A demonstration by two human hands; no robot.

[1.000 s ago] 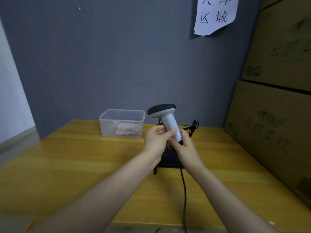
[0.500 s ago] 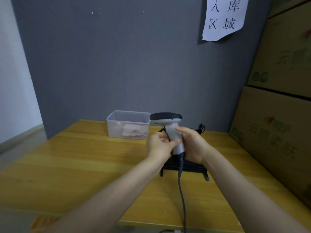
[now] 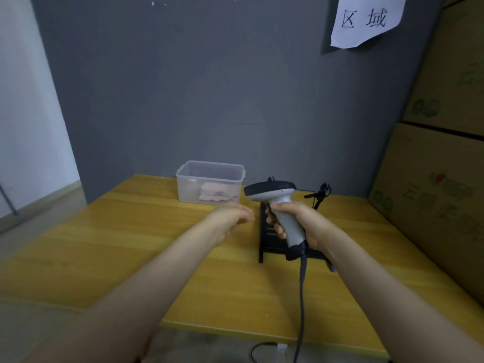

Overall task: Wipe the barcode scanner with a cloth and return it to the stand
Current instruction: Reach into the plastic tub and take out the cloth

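Observation:
My right hand (image 3: 301, 221) grips the grey handle of the barcode scanner (image 3: 272, 193), which is upright with its dark head pointing left, above the black stand (image 3: 269, 239) on the yellow table. The scanner's cable (image 3: 301, 297) hangs down over the table's front edge. My left hand (image 3: 230, 218) hovers just left of the scanner, blurred, fingers loosely apart and holding nothing. A pale folded cloth (image 3: 218, 193) lies inside the clear plastic box (image 3: 209, 182) at the back of the table.
Stacked cardboard boxes (image 3: 440, 179) wall off the right side of the table (image 3: 131, 244). A grey wall stands behind, with a paper sign (image 3: 366, 19) at the top right. A small black clip arm (image 3: 320, 193) stands behind the stand.
My left hand has let go of the scanner handle and moved left. My right hand has closed fully around the handle and holds the scanner alone.

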